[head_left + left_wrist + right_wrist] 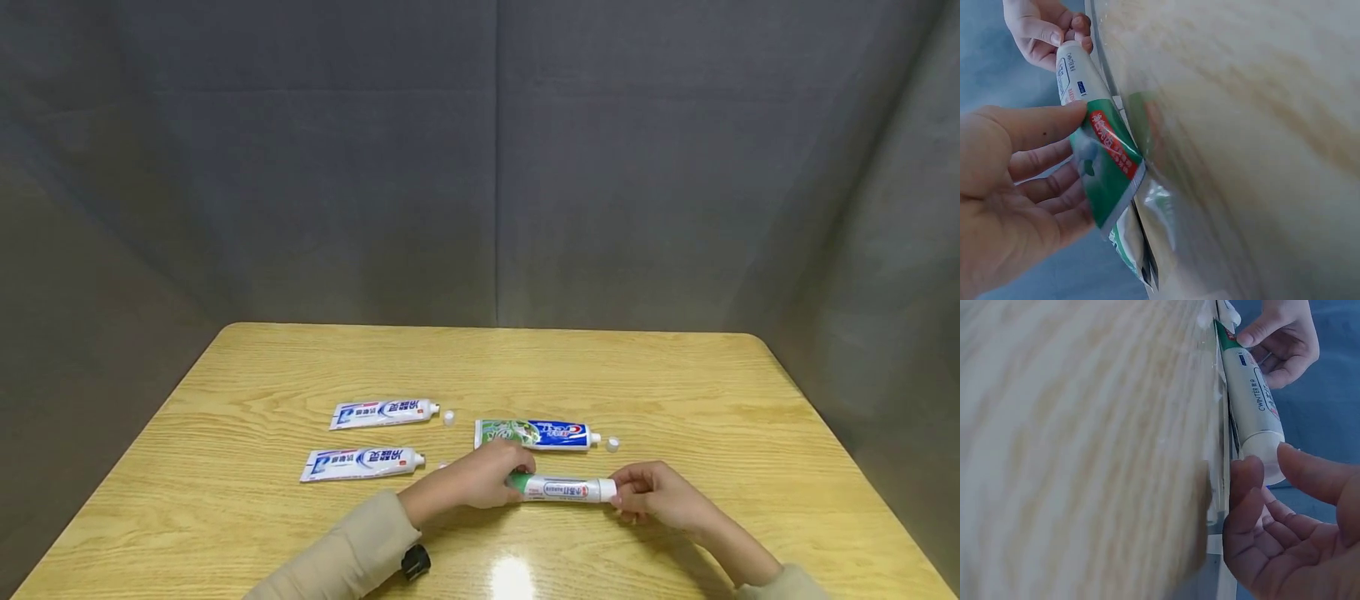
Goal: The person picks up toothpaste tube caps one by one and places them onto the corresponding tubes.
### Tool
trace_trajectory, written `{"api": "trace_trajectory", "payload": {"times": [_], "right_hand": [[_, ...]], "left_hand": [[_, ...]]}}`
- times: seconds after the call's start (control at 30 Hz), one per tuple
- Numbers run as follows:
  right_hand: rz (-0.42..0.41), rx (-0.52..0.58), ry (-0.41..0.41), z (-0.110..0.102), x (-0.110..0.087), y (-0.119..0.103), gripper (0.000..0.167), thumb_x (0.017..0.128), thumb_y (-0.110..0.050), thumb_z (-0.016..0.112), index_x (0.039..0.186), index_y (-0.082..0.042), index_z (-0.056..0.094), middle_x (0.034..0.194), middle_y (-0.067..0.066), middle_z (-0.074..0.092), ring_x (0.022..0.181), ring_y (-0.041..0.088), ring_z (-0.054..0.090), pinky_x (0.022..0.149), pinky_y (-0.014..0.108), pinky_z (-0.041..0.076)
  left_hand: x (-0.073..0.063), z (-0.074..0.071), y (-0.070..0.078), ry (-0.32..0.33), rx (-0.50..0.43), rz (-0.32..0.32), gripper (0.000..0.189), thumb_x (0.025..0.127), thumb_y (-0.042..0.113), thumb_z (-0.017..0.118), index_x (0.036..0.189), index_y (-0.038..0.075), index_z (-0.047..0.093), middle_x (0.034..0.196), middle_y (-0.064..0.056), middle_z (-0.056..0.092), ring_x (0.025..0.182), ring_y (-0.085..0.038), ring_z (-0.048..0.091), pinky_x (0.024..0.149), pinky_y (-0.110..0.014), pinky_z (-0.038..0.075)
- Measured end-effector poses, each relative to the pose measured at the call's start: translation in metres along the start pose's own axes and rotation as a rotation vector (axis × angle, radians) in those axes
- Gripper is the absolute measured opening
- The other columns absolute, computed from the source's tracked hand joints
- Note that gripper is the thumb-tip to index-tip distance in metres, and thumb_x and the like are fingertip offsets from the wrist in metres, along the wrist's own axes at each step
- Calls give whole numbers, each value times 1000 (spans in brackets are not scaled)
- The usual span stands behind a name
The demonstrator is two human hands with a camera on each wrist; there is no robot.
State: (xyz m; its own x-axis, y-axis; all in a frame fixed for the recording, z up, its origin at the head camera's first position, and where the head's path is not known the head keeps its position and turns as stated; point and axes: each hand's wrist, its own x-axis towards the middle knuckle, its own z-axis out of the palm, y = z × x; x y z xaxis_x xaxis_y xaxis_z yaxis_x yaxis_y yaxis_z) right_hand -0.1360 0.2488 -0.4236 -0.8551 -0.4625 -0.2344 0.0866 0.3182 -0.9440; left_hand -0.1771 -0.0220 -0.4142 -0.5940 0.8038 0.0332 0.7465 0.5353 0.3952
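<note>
A white toothpaste tube (558, 489) with a green tail lies lengthwise between the two hands, over the near part of the table. My left hand (483, 479) grips its green end, the thumb across the front and the fingers behind, as the left wrist view shows. At the other end is a white screw cap (1262, 450), pinched between the thumb and index finger of my right hand (663, 496). The cap sits on the tube. Just beyond it lies a blue and green toothpaste tube (562, 436) with its nozzle bare.
Two white and blue toothpaste tubes, a farther one (382, 413) and a nearer one (360, 464), lie uncapped at left on the wooden table (225, 500). Loose white caps stand beside the nozzles: one (448, 417) at the back, another (612, 444) at right, a third partly behind my left arm.
</note>
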Motion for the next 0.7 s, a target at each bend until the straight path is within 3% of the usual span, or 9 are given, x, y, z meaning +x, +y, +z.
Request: {"api": "trace_trajectory", "payload": {"times": [0.23,0.43,0.7], "right_hand": [[-22,-60,-10,0,1,-1,26,86,-2,56,104,17,52,76,9,58,62,13,55,50,21,42],[3,-54,-22,-1,-2,-4,33,87,-3,57,111,18,49,79,10,59,63,14,56,51,21,43],[13,-90,18,-6,-3,-9,45,86,-11,61,117,18,45,82,13,62,66,23,60,53,27,47]], "left_hand": [[-2,-4,4,-66,32,-24,31,77,11,72,105,5,63,98,-1,62,88,-9,53,77,-19,41],[-2,-4,4,-124,52,-23,36,80,16,70,113,7,60,107,0,61,96,-8,53,85,-20,40],[-3,-9,0,-110,13,-25,36,82,21,68,114,6,60,100,-1,61,87,-8,53,77,-19,42]]}}
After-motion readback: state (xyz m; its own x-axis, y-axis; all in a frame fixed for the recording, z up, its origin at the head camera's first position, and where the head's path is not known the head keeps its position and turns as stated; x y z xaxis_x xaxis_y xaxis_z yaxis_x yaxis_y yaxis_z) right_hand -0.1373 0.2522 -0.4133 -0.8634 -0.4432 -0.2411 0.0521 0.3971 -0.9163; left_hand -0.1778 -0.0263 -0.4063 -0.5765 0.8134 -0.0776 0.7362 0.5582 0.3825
